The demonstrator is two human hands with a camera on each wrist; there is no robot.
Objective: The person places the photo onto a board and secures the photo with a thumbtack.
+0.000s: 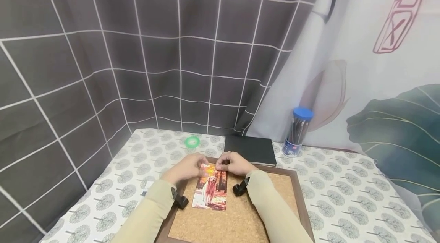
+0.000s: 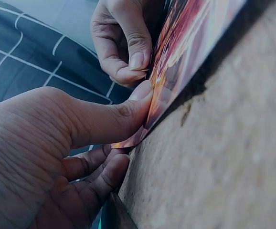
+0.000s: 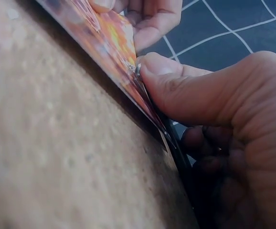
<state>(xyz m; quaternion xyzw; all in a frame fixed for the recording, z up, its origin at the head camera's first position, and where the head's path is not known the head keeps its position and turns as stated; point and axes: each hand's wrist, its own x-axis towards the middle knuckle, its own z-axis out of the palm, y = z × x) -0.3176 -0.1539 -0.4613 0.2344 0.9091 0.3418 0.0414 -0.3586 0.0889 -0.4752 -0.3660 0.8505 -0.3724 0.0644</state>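
Note:
A photo [image 1: 210, 191] of a golden dog among autumn leaves lies over the upper left of a brown-framed cork board [image 1: 240, 212]. At its top left corner, my left hand [image 1: 187, 167] pinches the photo, the thumb [image 2: 114, 117] on the printed face and the fingers behind the edge. My right hand [image 1: 235, 163] is at the top right corner, thumb and forefinger pinched together. A small shiny metal piece [image 3: 138, 69] shows at the right thumb's tip, mostly hidden by the fingers. Seen from the wrists, the photo's edge stands slightly off the cork.
Behind the board lie a black notebook [image 1: 250, 149] and a green ring-shaped roll [image 1: 192, 142]. A clear blue-lidded jar of pencils [image 1: 297, 132] stands at the back right. A tree-patterned cloth [image 1: 326, 193] covers the table, with dark checked curtain [image 1: 165, 55] behind.

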